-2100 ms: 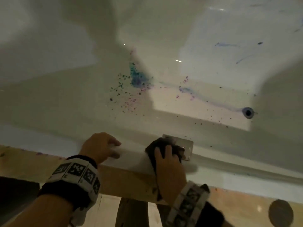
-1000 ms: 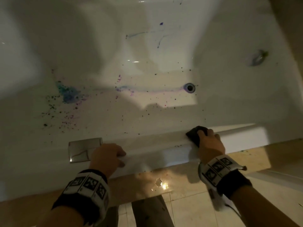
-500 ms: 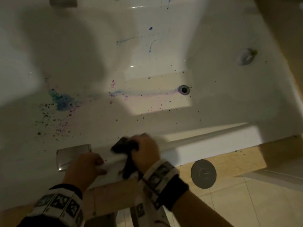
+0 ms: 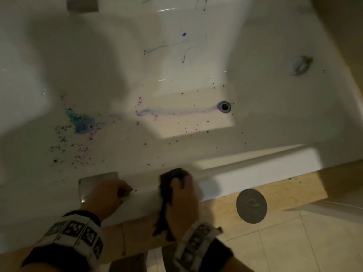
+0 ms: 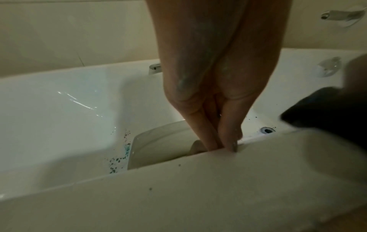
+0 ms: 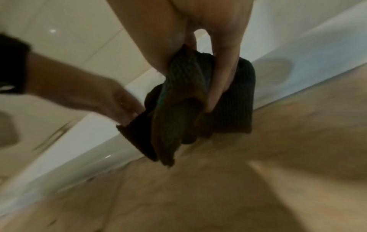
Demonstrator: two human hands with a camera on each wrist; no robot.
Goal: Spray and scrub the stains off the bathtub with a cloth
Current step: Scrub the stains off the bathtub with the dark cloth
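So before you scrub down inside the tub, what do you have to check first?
1. Cloth held: ok. The right hand grips the dark cloth, draped over the bathtub rim.
2. Body braced: ok. The left hand rests on the rim, fingers over its inner edge.
3. Stains located: ok. The blue-green stain and a streak toward the drain remain.
4. Stains sprayed: cannot tell.
5. Spray bottle within reach: cannot tell; none in view.
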